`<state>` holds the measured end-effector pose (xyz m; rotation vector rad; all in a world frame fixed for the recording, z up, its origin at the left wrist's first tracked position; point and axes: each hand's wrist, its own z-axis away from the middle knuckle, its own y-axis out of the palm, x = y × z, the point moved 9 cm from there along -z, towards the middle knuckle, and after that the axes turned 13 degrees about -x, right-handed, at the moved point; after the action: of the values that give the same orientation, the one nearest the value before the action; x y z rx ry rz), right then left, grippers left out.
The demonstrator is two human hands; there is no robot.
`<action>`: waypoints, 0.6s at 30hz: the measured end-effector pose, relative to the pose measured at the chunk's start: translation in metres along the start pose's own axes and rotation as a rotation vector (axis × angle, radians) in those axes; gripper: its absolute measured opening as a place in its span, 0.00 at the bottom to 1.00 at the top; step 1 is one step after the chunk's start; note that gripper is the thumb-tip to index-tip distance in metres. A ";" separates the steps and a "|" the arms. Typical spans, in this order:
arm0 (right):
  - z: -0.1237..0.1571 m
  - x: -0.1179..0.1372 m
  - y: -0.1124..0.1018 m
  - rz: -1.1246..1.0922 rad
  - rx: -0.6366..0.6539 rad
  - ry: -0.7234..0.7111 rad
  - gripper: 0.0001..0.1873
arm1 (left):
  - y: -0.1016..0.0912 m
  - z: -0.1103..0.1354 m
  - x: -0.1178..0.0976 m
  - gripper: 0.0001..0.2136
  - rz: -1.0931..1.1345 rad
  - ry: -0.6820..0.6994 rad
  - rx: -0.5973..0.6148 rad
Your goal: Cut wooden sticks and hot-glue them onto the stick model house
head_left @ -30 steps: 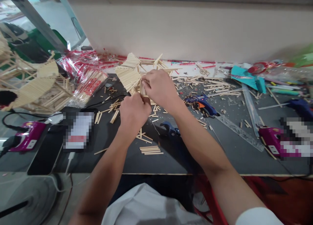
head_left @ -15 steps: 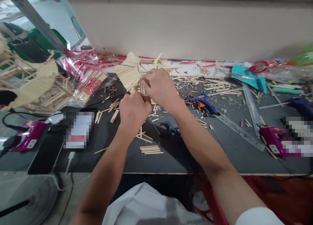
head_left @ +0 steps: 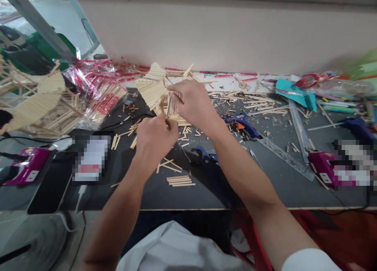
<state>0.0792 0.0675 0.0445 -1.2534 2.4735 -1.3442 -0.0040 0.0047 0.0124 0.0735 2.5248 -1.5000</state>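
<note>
A small model built of thin wooden sticks (head_left: 151, 91) stands at the back middle of the dark table (head_left: 265, 184). My right hand (head_left: 191, 104) is closed on its right side, fingers pinching a panel of sticks. My left hand (head_left: 154, 135) is curled just below it, thumb and fingers pinched on a single stick that points up at the model. Loose cut sticks (head_left: 179, 180) lie near the front edge under my arms.
A bigger stick structure (head_left: 38, 106) and bags of red-wrapped sticks (head_left: 100, 90) sit at the left. A phone (head_left: 91, 157) and purple tools (head_left: 25, 171) lie left; blue glue guns (head_left: 243, 125), a clear ruler (head_left: 285, 157) and another purple tool (head_left: 324, 167) lie right.
My left hand has drawn back a little toward me and left, away from the model, still pinched. My right hand stays on the model. The view shifted slightly left.
</note>
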 end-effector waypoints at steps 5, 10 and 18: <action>0.012 0.018 -0.025 -0.242 0.184 -0.102 0.14 | -0.016 0.012 0.003 0.16 0.137 0.246 -0.033; 0.043 0.019 -0.026 -0.253 0.292 -0.103 0.13 | 0.002 0.023 -0.003 0.14 0.257 0.550 0.097; 0.094 -0.001 -0.025 -0.331 -0.096 0.022 0.11 | 0.038 0.038 -0.016 0.14 0.097 0.642 0.276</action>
<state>0.1332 -0.0027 0.0044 -1.7422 2.4495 -1.3184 0.0228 -0.0092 -0.0353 0.8287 2.6670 -2.0216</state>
